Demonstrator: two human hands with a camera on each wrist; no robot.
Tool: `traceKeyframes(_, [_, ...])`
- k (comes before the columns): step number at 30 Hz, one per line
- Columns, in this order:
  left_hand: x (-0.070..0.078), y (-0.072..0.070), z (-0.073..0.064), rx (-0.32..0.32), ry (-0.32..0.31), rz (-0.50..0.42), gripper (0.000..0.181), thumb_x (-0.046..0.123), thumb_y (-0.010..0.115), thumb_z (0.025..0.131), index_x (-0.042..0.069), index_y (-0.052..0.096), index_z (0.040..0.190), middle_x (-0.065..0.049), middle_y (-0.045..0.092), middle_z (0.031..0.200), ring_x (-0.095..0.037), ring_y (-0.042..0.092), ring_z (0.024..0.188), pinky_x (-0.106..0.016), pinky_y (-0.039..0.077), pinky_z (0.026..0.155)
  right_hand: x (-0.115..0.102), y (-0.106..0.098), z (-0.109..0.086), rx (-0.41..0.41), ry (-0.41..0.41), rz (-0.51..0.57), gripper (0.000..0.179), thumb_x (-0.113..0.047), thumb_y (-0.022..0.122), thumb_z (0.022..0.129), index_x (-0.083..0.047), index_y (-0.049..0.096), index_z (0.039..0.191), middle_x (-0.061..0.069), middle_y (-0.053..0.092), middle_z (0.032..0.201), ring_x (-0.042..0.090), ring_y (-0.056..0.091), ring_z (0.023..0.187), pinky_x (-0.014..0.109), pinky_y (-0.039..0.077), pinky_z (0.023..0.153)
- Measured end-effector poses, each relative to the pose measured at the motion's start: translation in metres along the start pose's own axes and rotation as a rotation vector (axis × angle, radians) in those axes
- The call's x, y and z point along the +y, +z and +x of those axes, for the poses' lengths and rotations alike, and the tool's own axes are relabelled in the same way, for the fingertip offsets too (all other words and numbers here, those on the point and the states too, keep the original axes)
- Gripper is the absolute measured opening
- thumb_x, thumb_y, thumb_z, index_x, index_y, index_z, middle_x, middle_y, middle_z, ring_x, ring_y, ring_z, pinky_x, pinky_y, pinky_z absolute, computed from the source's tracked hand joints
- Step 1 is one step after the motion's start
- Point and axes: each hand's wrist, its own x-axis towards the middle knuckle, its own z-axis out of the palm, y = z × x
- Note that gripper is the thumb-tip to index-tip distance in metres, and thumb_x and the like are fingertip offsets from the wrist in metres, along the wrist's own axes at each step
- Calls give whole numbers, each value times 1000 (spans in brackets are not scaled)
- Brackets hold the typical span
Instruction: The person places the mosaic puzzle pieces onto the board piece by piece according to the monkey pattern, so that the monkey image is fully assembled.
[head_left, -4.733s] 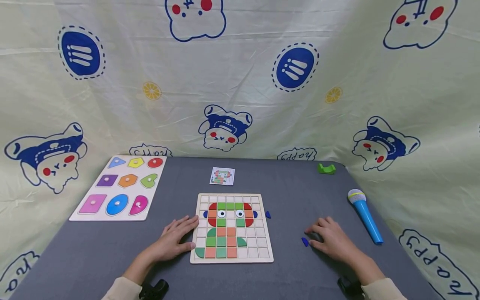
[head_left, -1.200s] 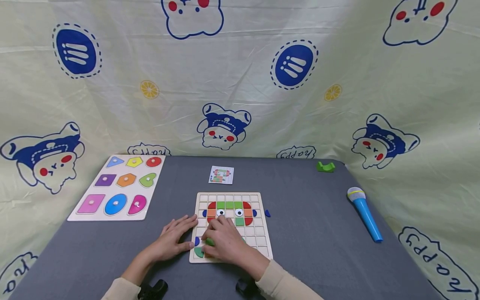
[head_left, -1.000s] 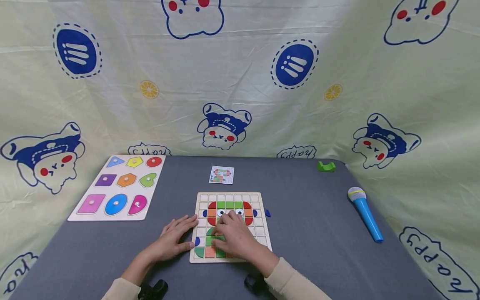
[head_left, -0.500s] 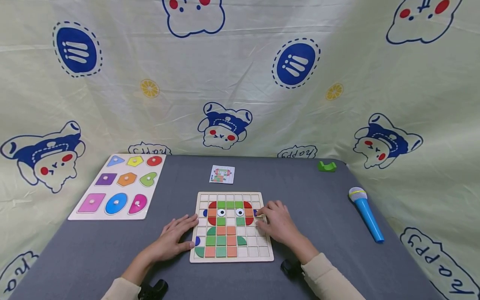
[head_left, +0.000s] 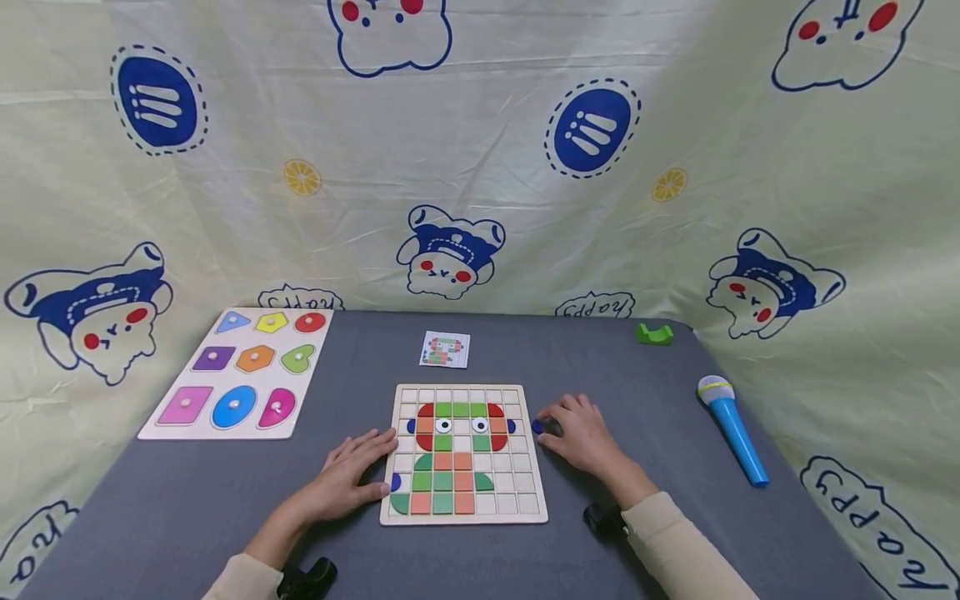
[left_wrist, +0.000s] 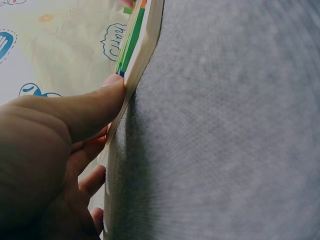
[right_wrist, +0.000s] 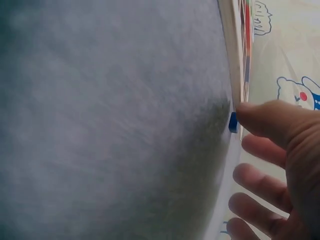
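Observation:
A wooden grid board [head_left: 517, 483] lies mid-table, bearing red, orange, green and blue tiles and two eye tiles [head_left: 443, 426]. My left hand [head_left: 348, 479] rests along its left edge, thumb [left_wrist: 112, 87] at the rim beside a dark blue tile [head_left: 395, 482] in the left column. Just right of the board, my right hand [head_left: 581, 435] is at a loose blue quarter-round piece [head_left: 536, 426], thumb and forefinger on either side of it. In the right wrist view the thumb tip is close by this blue piece [right_wrist: 233, 122], the other fingers spread apart.
A small pattern card [head_left: 445, 350] lies behind the board. At the left is a white shape puzzle [head_left: 247, 408] with knobbed pieces. A blue toy microphone [head_left: 735, 433] and a green curved block [head_left: 654, 335] lie on the right. A printed curtain [head_left: 480, 167] hangs behind.
A blue tile from the table's right now sits in the board's left column. My right hand then moved right, off the board, to the other blue piece. My left hand stayed put.

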Motion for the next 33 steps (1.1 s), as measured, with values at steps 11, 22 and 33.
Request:
traceKeyframes(11, [-1, 1, -1, -4, 7, -12, 63, 28, 65, 87, 8, 42, 142, -11, 35, 153, -41, 21, 142, -66, 5, 109, 1, 3, 8, -79, -29, -10, 26, -29, 73, 81, -19, 70, 105, 2, 56, 98, 22, 45, 95, 41, 38, 80])
traceKeyframes(22, [-2, 1, 0, 0, 5, -2, 63, 28, 65, 88, 8, 42, 142, -11, 35, 152, -40, 22, 142, -65, 6, 110, 21, -6, -16, -58, -226, 7, 20, -18, 72, 79, -25, 72, 98, -6, 53, 90, 10, 36, 81, 27, 32, 70])
traceKeyframes(33, [0, 0, 0, -6, -7, -6, 63, 28, 65, 87, 9, 41, 143, -10, 34, 153, -39, 21, 143, -65, 5, 110, 33, -21, -52, -54, -229, -17, 28, -22, 75, 77, -26, 69, 105, -10, 54, 91, 7, 38, 84, 29, 36, 73])
